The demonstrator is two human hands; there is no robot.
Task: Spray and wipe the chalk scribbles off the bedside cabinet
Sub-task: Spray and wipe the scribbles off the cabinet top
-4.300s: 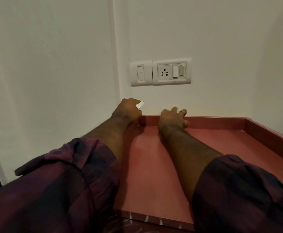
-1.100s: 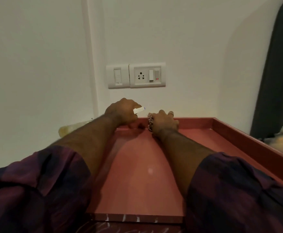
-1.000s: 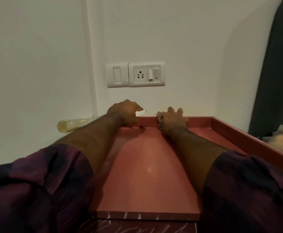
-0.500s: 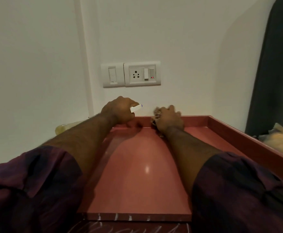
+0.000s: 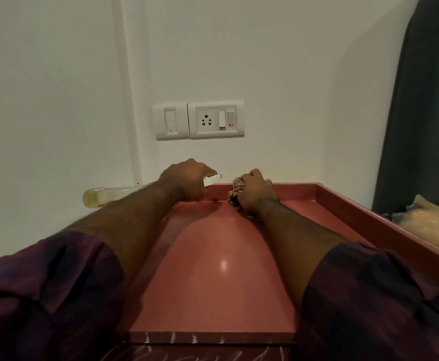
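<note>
- Right now my left hand (image 5: 184, 182) is curled tight round the neck of the spray bottle (image 5: 103, 196). Its pale yellowish body lies back alongside my forearm, out past the cabinet's left side.
- From that fist the white nozzle (image 5: 211, 180) sticks out to the right, just above the back rim.
- My right hand (image 5: 254, 192) is closed on a bunched, patterned cloth (image 5: 235, 190) and presses it down at the far end of the top, right against the back rim. A ring shows on one finger.
- Nozzle and cloth are near each other but apart.
- As for the bedside cabinet (image 5: 221, 256), its top is glossy red, with a raised rim along the back and the right side. A glint of light sits in the middle, between my forearms.
- White chalk scribbles (image 5: 195, 338) show as short strokes on the front edge nearest me, with more on the front face below it at the bottom of my view.
- Both forearms are bare, and the dark purple checked sleeves (image 5: 43, 282) are pushed up towards the elbows.
- Above my hands on the white wall is a switch plate with a socket (image 5: 206, 119). A small red light glows on its rightmost switch.
- To the right hangs a dark curtain (image 5: 426, 100). Under it, beyond the cabinet's right rim, lies something pale orange and crumpled (image 5: 432, 225); I cannot tell what it is.
</note>
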